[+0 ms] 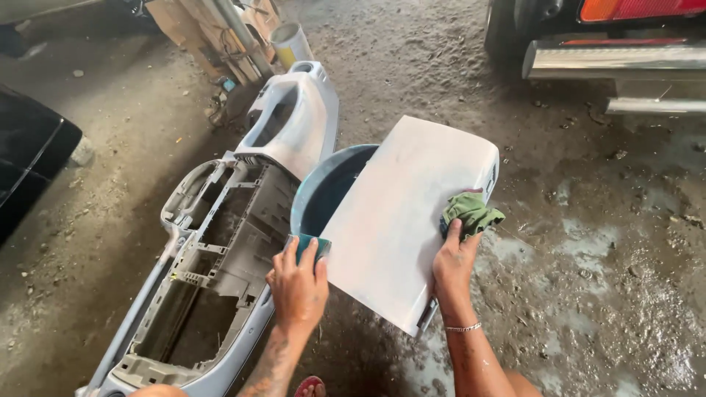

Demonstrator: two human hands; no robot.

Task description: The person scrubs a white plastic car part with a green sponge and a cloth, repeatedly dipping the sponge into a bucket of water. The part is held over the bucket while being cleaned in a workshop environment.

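Hands point(298, 283) at panel point(412, 220) edges

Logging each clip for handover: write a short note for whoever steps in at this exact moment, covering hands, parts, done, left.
Left hand: grips a teal sanding block at the panel's left edge.
Right hand: pins a green rag on the right edge of the grey glovebox-style panel.
The panel leans over a blue basin; the bare dashboard shell lies to the left on the wet concrete floor.
Done: panel face looks dull and scuffed.
Left: cannot tell how much sanding remains.
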